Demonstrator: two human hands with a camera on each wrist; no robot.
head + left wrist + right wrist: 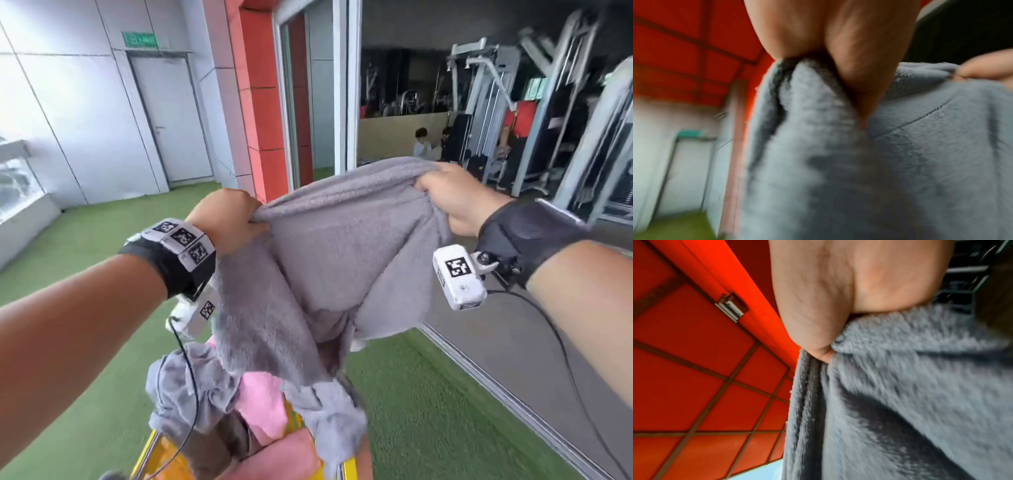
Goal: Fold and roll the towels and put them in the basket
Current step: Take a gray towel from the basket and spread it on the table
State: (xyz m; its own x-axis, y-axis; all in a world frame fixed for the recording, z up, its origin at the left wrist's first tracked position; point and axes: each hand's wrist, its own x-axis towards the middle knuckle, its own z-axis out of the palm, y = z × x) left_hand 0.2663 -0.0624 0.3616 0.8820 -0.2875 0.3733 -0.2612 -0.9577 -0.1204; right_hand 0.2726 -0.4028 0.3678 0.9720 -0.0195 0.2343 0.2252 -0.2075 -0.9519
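Note:
A grey towel (pixel 342 260) hangs in the air in front of me, held by its top edge. My left hand (pixel 227 219) grips its left corner and my right hand (pixel 455 198) grips its right corner, fingers curled into the cloth. The towel's lower end drapes down onto a heap of towels below. In the left wrist view the left hand (pixel 838 48) pinches the grey towel (pixel 879 162). In the right wrist view the right hand (pixel 838 293) clutches the grey towel (pixel 910 394).
Below lies a heap with another grey towel (pixel 191 387) and pink towels (pixel 263 404) on a yellow frame (pixel 150 452). Green turf (pixel 428 411) covers the floor. A red pillar (pixel 263 102) and a glass wall (pixel 445 85) with gym machines stand ahead.

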